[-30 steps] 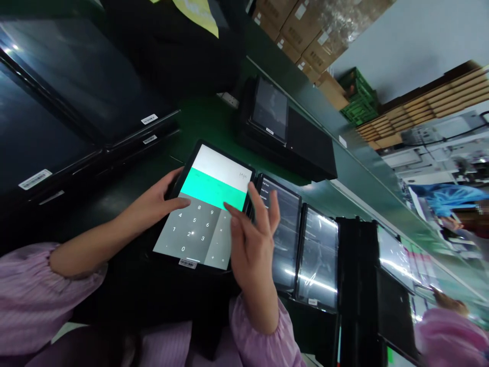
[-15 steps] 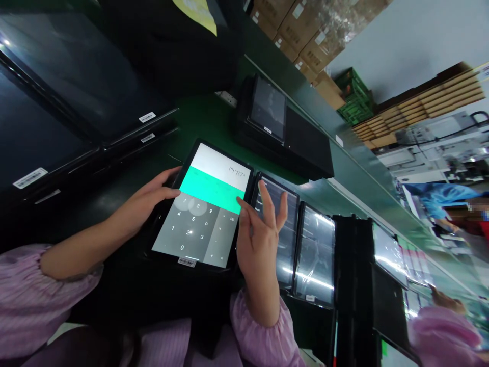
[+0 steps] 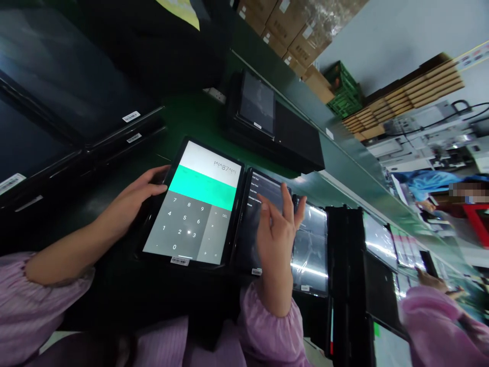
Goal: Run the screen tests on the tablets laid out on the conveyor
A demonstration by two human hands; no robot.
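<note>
A tablet (image 3: pixel 219 237) with a lit calculator screen lies tilted in front of me, white and green bands above a grey keypad. My left hand (image 3: pixel 132 201) grips its left edge, thumb on the frame and fingers partly hidden underneath. Over a second tablet (image 3: pixel 244 239) with a dark text menu hovers my right hand (image 3: pixel 277 232). Its fingers are apart and I see nothing held in them. A third tablet (image 3: pixel 313 244), covered in reflections, lies just right of that hand.
Another tablet (image 3: pixel 257 104) rests on a black box (image 3: pixel 298 135) behind. Large dark screens (image 3: pixel 64 66) fill the left side. Black trays (image 3: pixel 346 275) stand to the right, beside a co-worker's pink sleeve (image 3: pixel 430 316). Cartons (image 3: pixel 284 23) and a green crate (image 3: pixel 344 89) sit at the back.
My right hand has left the calculator screen and moved right over the second tablet. The calculator's top line shows more characters. The whole view has shifted slightly.
</note>
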